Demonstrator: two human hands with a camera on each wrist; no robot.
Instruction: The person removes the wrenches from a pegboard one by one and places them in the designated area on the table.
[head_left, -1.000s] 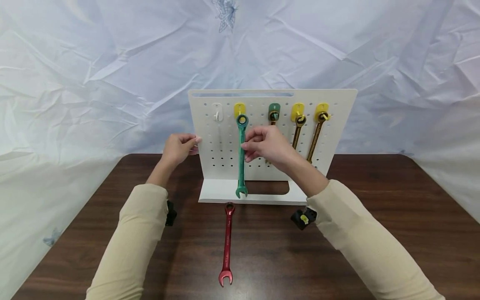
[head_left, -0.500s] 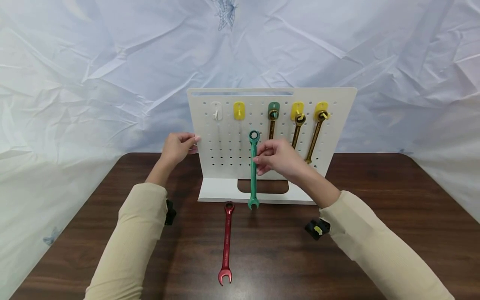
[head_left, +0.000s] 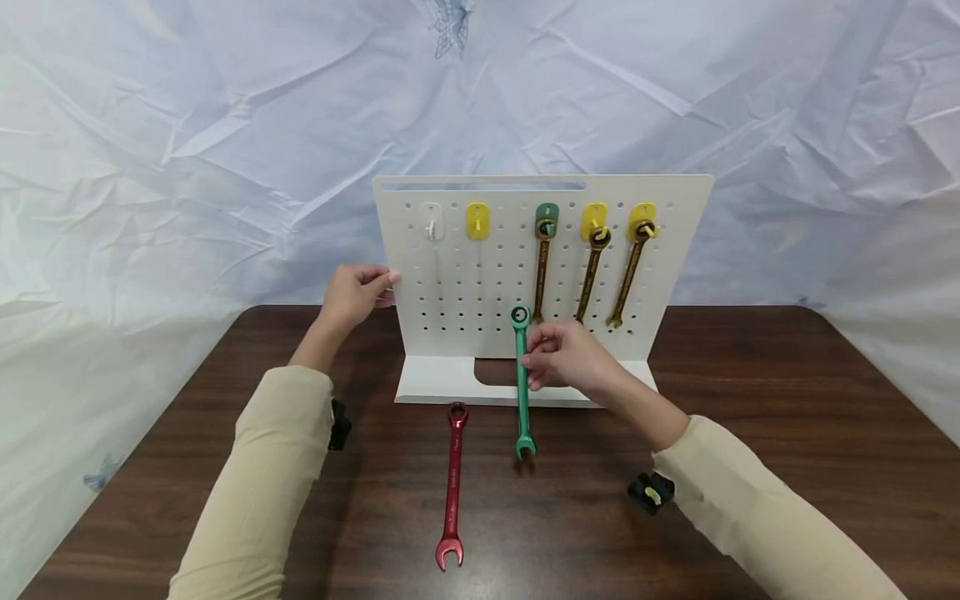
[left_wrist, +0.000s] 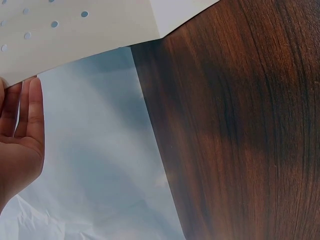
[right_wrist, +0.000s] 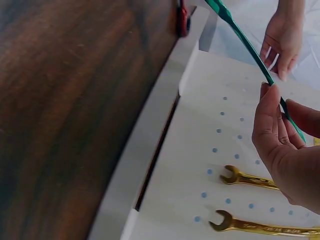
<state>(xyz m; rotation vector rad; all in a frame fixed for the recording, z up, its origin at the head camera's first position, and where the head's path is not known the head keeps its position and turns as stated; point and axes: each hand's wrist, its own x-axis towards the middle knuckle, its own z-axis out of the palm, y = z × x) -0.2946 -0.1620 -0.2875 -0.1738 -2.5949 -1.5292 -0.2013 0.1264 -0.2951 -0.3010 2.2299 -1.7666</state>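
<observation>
My right hand pinches a green combination wrench by the middle of its shaft, ring end up and open end down, in front of the pegboard's lower part. In the right wrist view the thumb and fingers meet on the green shaft. With its thumb at the front and fingers behind, my left hand grips the left edge of the white pegboard. A red combination wrench lies on the table in front of the board, its open end toward me.
Three gold wrenches hang on the board's right half, one on a green hook and two on yellow hooks. To their left, a white hook and a yellow hook bear nothing. The dark wooden table backs onto a pale cloth.
My right hand has brought the green wrench off the left yellow hook, then down, to the right and toward me. The left hand stays at the board's edge.
</observation>
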